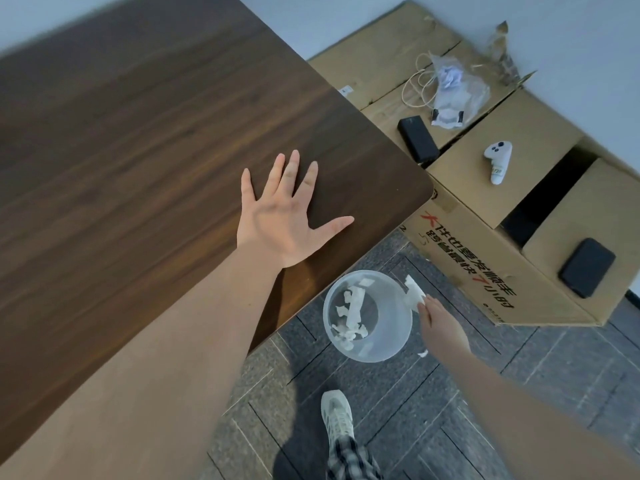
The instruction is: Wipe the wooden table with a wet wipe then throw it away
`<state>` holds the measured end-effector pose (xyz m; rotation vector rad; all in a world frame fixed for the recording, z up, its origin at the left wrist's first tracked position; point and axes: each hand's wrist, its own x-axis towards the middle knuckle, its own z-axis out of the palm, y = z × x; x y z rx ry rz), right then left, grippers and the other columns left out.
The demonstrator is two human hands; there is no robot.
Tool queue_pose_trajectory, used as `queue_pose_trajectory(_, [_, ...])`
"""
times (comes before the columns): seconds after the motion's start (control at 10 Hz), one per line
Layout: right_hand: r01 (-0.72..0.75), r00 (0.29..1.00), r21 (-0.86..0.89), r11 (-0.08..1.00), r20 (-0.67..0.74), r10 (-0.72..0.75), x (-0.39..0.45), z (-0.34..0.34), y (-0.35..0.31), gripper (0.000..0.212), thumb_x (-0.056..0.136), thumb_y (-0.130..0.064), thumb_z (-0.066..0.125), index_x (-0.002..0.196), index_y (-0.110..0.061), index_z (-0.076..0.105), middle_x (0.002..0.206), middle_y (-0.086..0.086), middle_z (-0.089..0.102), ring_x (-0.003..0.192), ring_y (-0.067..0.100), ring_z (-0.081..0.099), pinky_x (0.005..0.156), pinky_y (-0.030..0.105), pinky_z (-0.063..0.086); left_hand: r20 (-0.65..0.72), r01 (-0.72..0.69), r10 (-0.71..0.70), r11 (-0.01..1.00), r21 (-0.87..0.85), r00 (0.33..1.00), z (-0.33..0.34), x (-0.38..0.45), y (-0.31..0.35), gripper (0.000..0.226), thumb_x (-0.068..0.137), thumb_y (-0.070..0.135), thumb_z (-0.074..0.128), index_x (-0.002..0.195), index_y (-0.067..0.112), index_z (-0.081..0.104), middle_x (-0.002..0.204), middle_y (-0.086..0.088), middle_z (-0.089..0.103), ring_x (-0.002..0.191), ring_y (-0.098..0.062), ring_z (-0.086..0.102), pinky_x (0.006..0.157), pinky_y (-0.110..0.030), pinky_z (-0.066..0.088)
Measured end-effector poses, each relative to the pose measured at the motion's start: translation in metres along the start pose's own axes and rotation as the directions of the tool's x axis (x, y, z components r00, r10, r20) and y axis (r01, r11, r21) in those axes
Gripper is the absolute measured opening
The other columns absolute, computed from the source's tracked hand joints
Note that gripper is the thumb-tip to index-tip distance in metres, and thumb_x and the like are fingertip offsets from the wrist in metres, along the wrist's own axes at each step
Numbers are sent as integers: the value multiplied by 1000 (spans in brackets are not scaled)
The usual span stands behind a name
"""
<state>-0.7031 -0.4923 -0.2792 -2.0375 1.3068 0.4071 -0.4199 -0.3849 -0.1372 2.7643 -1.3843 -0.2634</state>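
The dark wooden table (145, 140) fills the left and centre of the view, its rounded corner pointing toward the flattened cardboard boxes (502, 209) that lie along the wall on the right. Grey patterned floor tiles (433, 393) cover the space below the table's edge.

The left hand (280, 220) lies flat on the tabletop near that corner, palm down, all five fingers spread wide and holding nothing. Its bare forearm runs back across the wood toward the lower left.

On the floor just beside the table edge stands a translucent plastic bin (369, 315), round, with crumpled white scraps in its bottom. The right hand (441, 327) hovers at the bin's right rim, fingertips pinched on a white wet wipe (414, 292) that hangs over the rim. A small white scrap (422, 354) lies on the tiles just beside the bin.

A light sneaker (337, 417) with a plaid trouser leg above it stands on the tiles below the bin.

On the cardboard rest a white handheld controller (498, 161), two black rectangular packs (417, 138) (587, 266), a clear plastic bag (457, 91) and a coiled pale cord (417, 84).
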Motion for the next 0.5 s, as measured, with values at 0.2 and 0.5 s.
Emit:
queue_pose_trajectory(0.2, [-46,994,13,999,100,44,22,56,-2,48,103,-34,25,146,-14,35,154,3,32,141,21,31,109,41,36,-18,-9,9,1000,-13,1000,3,1,0,94,74,86,10,151,33,6,162,1,-1,147,-19,-7,116,-58,-4])
queue_pose_trajectory(0.5, [-8,995,-38,999,102,12,46,98,-2,48,103,-32,20,146,-14,32,155,1,28,147,17,12,114,43,25,7,-14,14,999,-29,1000,1,1,2,95,72,87,12,151,34,7,162,3,-1,147,-18,-7,116,-57,-6])
